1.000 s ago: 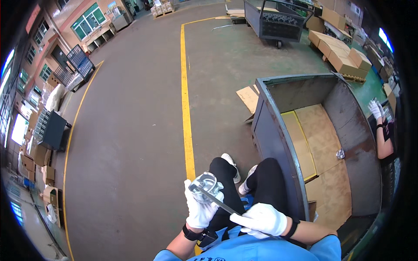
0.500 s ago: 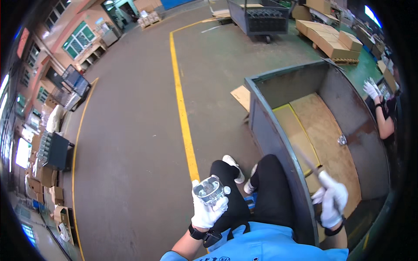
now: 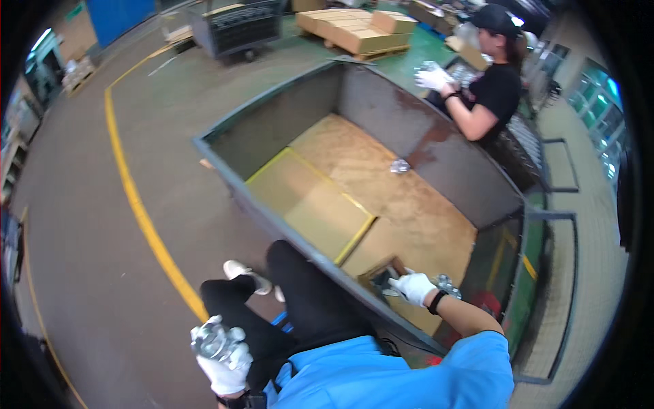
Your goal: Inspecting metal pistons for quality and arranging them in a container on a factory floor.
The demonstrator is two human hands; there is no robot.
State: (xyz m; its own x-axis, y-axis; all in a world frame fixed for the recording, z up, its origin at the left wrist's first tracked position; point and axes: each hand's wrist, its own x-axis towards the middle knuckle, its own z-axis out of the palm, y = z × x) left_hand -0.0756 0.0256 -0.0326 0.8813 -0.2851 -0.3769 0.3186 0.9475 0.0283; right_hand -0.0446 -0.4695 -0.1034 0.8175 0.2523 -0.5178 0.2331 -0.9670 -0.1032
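My left hand (image 3: 226, 368), in a white glove, is closed around a shiny silvery part (image 3: 216, 339) with rounded hollows, held up at the lower left beside my knee. My right hand (image 3: 412, 288), gloved too, reaches over the near wall of the large metal bin. Its fingers are bent down at a small open cardboard box (image 3: 383, 276), and what they grip is hidden. Beside that wrist lies another shiny part (image 3: 446, 286), partly covered by my arm.
The grey metal bin (image 3: 255, 198) has a brown board floor (image 3: 388, 198) with one silvery part (image 3: 400, 166) on it. A co-worker (image 3: 494, 88) with white gloves stands beyond its far wall. Behind are boxes on a pallet (image 3: 357, 31) and a dark cart (image 3: 238, 31).
My view has swung right over the bin. My right hand has moved from holding a thin rod-like tool to the small box; the tool no longer shows. My left hand keeps the part.
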